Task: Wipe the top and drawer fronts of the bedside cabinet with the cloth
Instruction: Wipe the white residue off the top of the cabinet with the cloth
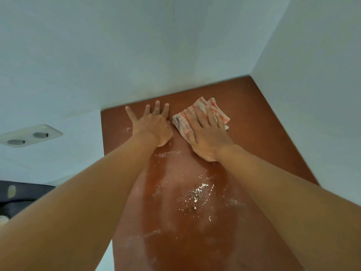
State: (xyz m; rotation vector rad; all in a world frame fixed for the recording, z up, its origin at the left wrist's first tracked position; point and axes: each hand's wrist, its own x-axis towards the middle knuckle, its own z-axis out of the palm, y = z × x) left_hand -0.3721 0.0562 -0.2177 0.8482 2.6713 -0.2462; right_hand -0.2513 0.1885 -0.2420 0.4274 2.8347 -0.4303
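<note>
Pressing a folded cloth [203, 112] flat against the brown top of the bedside cabinet [259, 133], I keep my right hand [208, 133] spread open over it, palm down and fingers fanned, not curled around any fold. The cloth, checked in red and white, lies toward the far end of the top, near the corner where the two pale walls [175, 45] meet, and it peeks out beyond my fingertips and to either side of my palm. My left hand [151, 126] is open too, planted bare on the wood just beside the cloth, holding nothing and apparently steadying me. The cloth looks light, soft and limp, so I judge it will bunch or slide out from under a loose palm; flat pressure across the middle of the fold, with the fingers pinning its leading edge, seems the surest hold. The top itself appears hard, smooth and a little glossy, which should let the fabric glide. Nearer to me, between my forearms, white dust and flakes [195, 194] are scattered over the wood and not yet cleared. A double wall socket [29, 136] sits on the wall to the left. The drawer fronts are out of view.
</note>
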